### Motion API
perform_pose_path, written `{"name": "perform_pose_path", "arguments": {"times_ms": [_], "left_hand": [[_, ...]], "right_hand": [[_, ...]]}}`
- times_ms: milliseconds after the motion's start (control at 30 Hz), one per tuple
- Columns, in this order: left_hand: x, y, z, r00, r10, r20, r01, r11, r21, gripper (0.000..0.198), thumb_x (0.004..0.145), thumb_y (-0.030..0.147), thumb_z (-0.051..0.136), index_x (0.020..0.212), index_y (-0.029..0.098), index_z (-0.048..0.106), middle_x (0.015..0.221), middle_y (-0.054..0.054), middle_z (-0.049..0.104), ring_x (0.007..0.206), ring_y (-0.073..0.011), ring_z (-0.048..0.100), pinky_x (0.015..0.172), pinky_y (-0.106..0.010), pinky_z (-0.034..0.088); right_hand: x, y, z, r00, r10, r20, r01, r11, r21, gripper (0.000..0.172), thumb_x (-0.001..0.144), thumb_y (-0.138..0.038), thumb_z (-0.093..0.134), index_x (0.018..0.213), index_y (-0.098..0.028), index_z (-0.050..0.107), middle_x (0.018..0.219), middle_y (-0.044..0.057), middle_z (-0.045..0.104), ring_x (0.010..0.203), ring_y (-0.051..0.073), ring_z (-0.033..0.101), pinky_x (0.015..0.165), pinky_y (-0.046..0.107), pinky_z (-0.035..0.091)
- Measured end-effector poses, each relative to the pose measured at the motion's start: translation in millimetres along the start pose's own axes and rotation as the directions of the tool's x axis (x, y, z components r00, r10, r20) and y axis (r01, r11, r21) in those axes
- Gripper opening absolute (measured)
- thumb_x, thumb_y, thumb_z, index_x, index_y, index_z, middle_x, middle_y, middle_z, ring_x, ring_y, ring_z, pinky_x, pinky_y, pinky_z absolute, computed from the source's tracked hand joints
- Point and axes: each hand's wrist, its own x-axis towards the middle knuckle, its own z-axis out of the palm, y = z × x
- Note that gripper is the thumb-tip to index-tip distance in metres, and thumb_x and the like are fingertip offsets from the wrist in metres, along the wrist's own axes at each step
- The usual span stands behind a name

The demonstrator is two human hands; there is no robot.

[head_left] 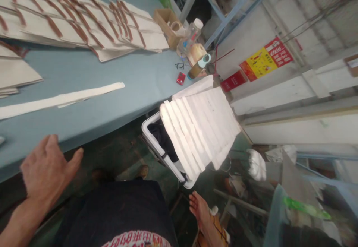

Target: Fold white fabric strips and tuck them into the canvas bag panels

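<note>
My left hand [49, 167], with thumb and fingers apart, is at the table's front edge, holding nothing. It is nearest to a long white cloth strip [84, 95] lying on the table. My right hand [200, 206] hangs low at the right, fingers loosely stretched out and nothing seen in it. Just above it, layered white cloth pieces [201, 127] are draped over a white-rimmed basket or cart [152, 127] with dark cloth inside. A slight gap separates this hand from the white rim.
Overlapping cream fabric pieces with brown strips [97, 23] cover the back of the blue-green table [145, 72]. At its right end are a cardboard box [165, 18], a clear jug [191, 34], a bottle [198, 67] and a small red box [180, 78]. A stool-like wooden piece [243, 202] stands at right.
</note>
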Motion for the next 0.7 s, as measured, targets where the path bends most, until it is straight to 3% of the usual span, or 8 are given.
{"name": "perform_pose_path", "arguments": {"times_ms": [133, 267, 367, 500, 700], "left_hand": [[-19.1, 48.0, 18.8, 0.992, 0.091, 0.088, -0.087, 0.995, -0.044, 0.09, 0.092, 0.061, 0.03, 0.146, -0.008, 0.047, 0.149, -0.036, 0.056, 0.134, -0.0534, 0.058, 0.108, -0.066, 0.052], [-38.7, 72.7, 45.3, 0.975, 0.195, 0.11, -0.184, 0.978, -0.101, 0.088, 0.092, 0.061, 0.035, 0.148, -0.007, 0.046, 0.15, -0.036, 0.055, 0.136, -0.0529, 0.057, 0.111, -0.064, 0.049], [-56.1, 83.7, 66.1, 0.952, 0.287, 0.108, -0.27, 0.951, -0.151, 0.085, 0.093, 0.059, 0.036, 0.146, -0.006, 0.047, 0.148, -0.036, 0.057, 0.139, -0.0499, 0.055, 0.116, -0.061, 0.045], [-81.9, 93.2, 87.8, 0.917, 0.375, 0.136, -0.347, 0.918, -0.193, 0.078, 0.095, 0.056, 0.036, 0.145, -0.002, 0.048, 0.145, -0.033, 0.06, 0.138, -0.045, 0.057, 0.119, -0.059, 0.044], [-114.4, 88.7, 108.6, 0.87, 0.451, 0.199, -0.401, 0.883, -0.246, 0.073, 0.097, 0.054, 0.039, 0.145, 0.001, 0.048, 0.143, -0.031, 0.063, 0.136, -0.0422, 0.06, 0.116, -0.057, 0.049]], "right_hand": [[45.0, -19.9, -38.2, 0.997, -0.044, -0.066, 0.048, 0.997, 0.059, 0.068, 0.07, -0.076, 0.074, 0.109, -0.021, 0.064, 0.109, 0.011, 0.078, 0.082, 0.021, 0.074, 0.072, 0.032, 0.057], [92.8, -43.9, -55.7, 0.988, -0.127, -0.091, 0.136, 0.985, 0.105, 0.057, 0.098, -0.066, 0.058, 0.128, -0.017, 0.064, 0.131, 0.014, 0.072, 0.108, 0.025, 0.072, 0.092, 0.042, 0.058], [125.8, -58.9, -57.5, 0.978, -0.182, -0.099, 0.194, 0.973, 0.123, 0.054, 0.105, -0.06, 0.054, 0.136, -0.017, 0.063, 0.138, 0.014, 0.067, 0.121, 0.028, 0.067, 0.105, 0.051, 0.052], [158.8, -67.6, -47.3, 0.97, -0.228, -0.088, 0.237, 0.965, 0.115, 0.052, 0.105, -0.057, 0.057, 0.139, -0.017, 0.063, 0.144, 0.014, 0.064, 0.129, 0.03, 0.063, 0.112, 0.056, 0.047], [172.5, -58.9, -37.3, 0.944, -0.326, -0.05, 0.328, 0.944, 0.045, 0.049, 0.106, -0.055, 0.058, 0.137, -0.017, 0.064, 0.14, 0.013, 0.066, 0.126, 0.029, 0.065, 0.11, 0.055, 0.049]]}}
